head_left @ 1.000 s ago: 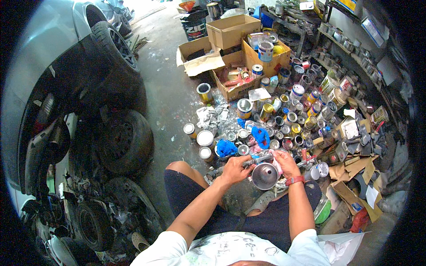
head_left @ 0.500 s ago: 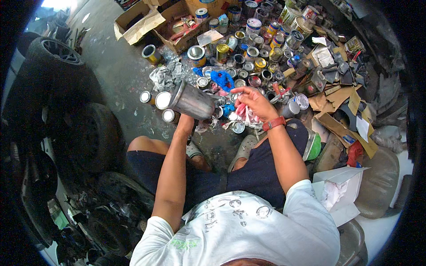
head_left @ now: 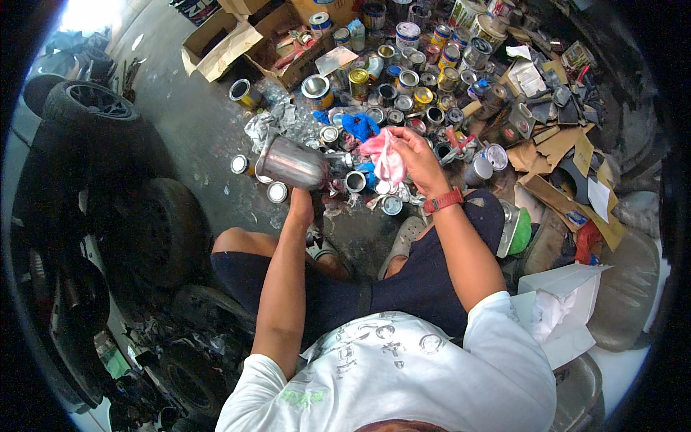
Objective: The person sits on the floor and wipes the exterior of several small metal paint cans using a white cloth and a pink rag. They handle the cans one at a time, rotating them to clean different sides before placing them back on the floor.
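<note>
The left hand (head_left: 302, 205) is clamped on a dull, shiny metal spray-gun cup (head_left: 291, 163), tilted sideways above the floor (head_left: 209, 137); the right hand (head_left: 417, 155) pinches a crumpled pink rag (head_left: 385, 157) just beside it.

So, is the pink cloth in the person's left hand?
No, the right hand holds the pink cloth; the left hand holds a metal cup.

Your metal cup (head_left: 291, 163) is a dull silver, cone-shaped vessel, tipped on its side with the wide end pointing left, held up over the grey floor just in front of your left knee. Your pink rag (head_left: 386, 160) is a crumpled, stained cloth, bunched up and hanging just right of the cup's narrow end, above the small tins.
</note>
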The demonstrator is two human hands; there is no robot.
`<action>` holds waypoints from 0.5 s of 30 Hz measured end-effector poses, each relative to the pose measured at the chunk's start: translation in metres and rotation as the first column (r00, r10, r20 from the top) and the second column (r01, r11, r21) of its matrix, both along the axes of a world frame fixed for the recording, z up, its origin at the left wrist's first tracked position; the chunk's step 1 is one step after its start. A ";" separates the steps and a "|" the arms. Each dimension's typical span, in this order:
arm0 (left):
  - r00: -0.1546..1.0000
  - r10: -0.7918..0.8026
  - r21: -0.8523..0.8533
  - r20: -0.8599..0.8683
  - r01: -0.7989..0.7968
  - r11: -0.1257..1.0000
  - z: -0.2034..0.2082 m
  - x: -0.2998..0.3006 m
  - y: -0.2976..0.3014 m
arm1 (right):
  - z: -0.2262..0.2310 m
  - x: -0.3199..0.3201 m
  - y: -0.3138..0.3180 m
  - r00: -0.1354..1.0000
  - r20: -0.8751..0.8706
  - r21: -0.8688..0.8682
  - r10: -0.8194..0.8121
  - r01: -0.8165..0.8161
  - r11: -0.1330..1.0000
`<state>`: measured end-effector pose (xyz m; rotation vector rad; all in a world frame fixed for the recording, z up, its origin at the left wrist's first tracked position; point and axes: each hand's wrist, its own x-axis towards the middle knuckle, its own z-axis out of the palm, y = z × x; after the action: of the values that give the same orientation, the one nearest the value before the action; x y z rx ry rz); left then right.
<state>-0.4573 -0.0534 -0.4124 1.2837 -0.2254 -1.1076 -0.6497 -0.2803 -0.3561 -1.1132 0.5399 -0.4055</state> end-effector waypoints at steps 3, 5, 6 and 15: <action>0.997 0.059 -0.011 -0.043 -0.060 0.998 0.017 -0.013 -0.009 | 0.005 0.005 0.014 0.965 0.173 -0.278 0.199 -0.146 0.949; 0.999 0.012 -0.030 -0.035 -0.013 0.999 0.021 -0.014 -0.011 | 0.004 0.007 0.027 0.988 -0.036 -0.479 0.149 -0.148 0.865; 0.999 0.024 0.007 -0.040 -0.024 1.000 0.022 -0.014 -0.011 | 0.009 0.008 0.024 0.986 -0.151 -0.540 0.069 -0.141 0.830; 0.952 0.219 0.050 -0.213 -0.213 0.976 0.005 -0.037 -0.029 | 0.051 0.034 0.071 0.996 0.056 -0.894 -0.075 0.084 0.439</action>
<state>-0.4944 -0.0824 -0.4072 1.1684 0.0929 -1.0541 -0.6157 -0.2091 -0.3049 -2.1479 0.3414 -0.8423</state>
